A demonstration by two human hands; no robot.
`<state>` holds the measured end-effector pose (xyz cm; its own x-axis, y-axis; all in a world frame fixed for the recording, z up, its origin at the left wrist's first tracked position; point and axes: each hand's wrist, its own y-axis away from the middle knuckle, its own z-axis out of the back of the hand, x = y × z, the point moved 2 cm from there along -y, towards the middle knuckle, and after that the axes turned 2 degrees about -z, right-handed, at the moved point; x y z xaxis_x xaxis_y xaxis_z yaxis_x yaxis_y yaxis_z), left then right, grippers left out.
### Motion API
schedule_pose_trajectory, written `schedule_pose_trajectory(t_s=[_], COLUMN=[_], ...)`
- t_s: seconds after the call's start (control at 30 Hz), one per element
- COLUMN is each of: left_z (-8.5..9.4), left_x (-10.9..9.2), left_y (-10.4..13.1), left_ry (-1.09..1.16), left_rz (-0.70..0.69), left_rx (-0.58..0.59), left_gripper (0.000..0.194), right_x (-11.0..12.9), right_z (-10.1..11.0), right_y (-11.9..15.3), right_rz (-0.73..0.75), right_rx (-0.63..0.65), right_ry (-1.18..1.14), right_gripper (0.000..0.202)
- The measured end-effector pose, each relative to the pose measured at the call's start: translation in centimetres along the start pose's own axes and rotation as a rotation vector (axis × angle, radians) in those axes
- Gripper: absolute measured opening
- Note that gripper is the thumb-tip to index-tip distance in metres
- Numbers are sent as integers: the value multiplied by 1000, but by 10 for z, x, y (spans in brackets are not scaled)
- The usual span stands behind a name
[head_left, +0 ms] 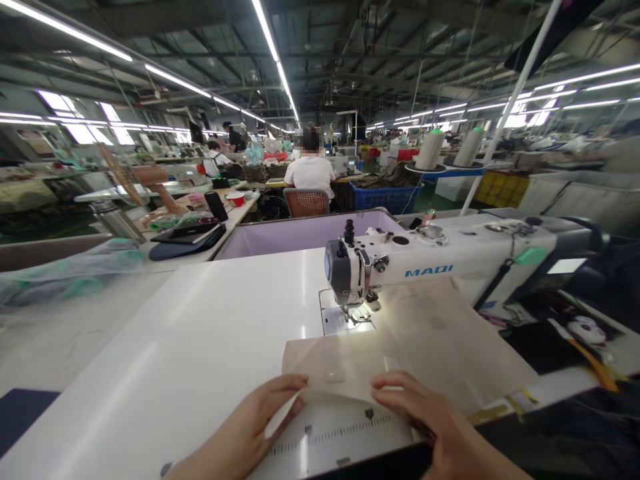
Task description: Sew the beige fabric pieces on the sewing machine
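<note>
A beige piece of fabric (400, 340) lies flat on the white sewing table (200, 347), reaching under the presser foot (357, 310) of a white MAQI sewing machine (450, 257). My left hand (260, 417) pinches the fabric's near left edge and lifts it slightly. Fingers of my right hand (425, 410) rest on the near edge to the right. A printed ruler scale (335, 433) shows on the table's front edge between my hands.
A lilac bin (300, 233) stands behind the table. A person in a white shirt (310, 173) sits further back with their back to me. Two thread cones (450, 148) stand at the right. Black fabric (565, 333) lies right of the machine. Clutter covers the left bench (190, 227).
</note>
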<state>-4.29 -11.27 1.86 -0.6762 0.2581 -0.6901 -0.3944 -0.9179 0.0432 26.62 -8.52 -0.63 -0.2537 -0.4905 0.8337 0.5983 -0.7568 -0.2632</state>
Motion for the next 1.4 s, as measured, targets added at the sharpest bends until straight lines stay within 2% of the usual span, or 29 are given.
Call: schedule_pose_trajectory(t_s=[0.03,0.17,0.2,0.27,0.33,0.47,0.53,0.63,0.77,0.87,1.0,1.23,1.4], left_z=[3,10,12,15,18,16,11,3,-6,-9,-9,-14,-22], left_x=[-1,-5,-6,-6,-6,-3,1,5,7,5,7,9,10], left_y=[-1,-7,-9,-15,-21,-35,-39,-39,-33,-28,-24,-24,-15], left_ry=[16,83,99,129,144,60,-21,-116,-127,-91,-85,-89,46], left_rz=[12,13,34,91,139,197,211,234,252,243,300,405,512], left_rx=[-7,-6,5,31,6,-129,-160,-201,-290,-366,-450,-510,-599], left_gripper=[37,35,36,41,44,42,33,26,29,32,35,24,20], right_x=[0,-1,-1,-2,-7,-28,-34,-34,-31,-36,-48,-42,-38], right_z=[1,4,5,5,4,-10,-19,-28,-32,-33,-27,-25,-27], right_y=[1,-10,-16,-29,-42,-57,-57,-51,-41,-36,-33,-35,-35], right_rz=[-25,-134,-127,-100,-139,-508,-590,-563,-516,-542,-557,-430,-422], right_rx=[18,-77,-98,-127,-169,-341,-425,-497,-502,-482,-546,-352,-349], right_ry=[45,150,140,74,-18,-125,-161,-173,-117,-75,18,36,39], right_gripper=[73,6,4,9,15,22,32,36,25,21,25,22,30])
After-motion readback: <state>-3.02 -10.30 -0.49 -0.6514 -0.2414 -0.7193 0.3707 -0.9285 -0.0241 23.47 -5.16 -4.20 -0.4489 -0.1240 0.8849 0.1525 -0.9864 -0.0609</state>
